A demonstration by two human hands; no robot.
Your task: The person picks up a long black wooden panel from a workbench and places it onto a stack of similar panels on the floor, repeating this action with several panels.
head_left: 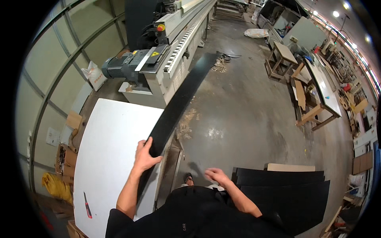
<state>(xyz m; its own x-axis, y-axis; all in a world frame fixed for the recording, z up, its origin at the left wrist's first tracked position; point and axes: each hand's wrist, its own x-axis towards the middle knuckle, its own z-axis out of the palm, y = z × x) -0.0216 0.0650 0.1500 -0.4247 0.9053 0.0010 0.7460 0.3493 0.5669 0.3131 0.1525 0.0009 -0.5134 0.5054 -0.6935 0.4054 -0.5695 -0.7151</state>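
Note:
A long, narrow black board (pixel 179 99) lies on the right edge of a white-topped table (pixel 107 146) and stretches away past the machine. My left hand (pixel 145 156) grips its near part, thumb across the top and fingers at the left side. The fingers' undersides are hidden. My right hand (pixel 217 177) hangs in front of my body, apart from the board, with loosely bent fingers and nothing visible in them. On the table's near left lies a utility knife (pixel 87 205) with a red and black handle.
Beyond the table stands a long machine (pixel 158 79) with a motor and red button. At my right are stacked black panels (pixel 281 198). A workbench (pixel 323 85) and a small stool-like table (pixel 284 53) stand farther right. Cables (pixel 227 55) lie near the board's far end.

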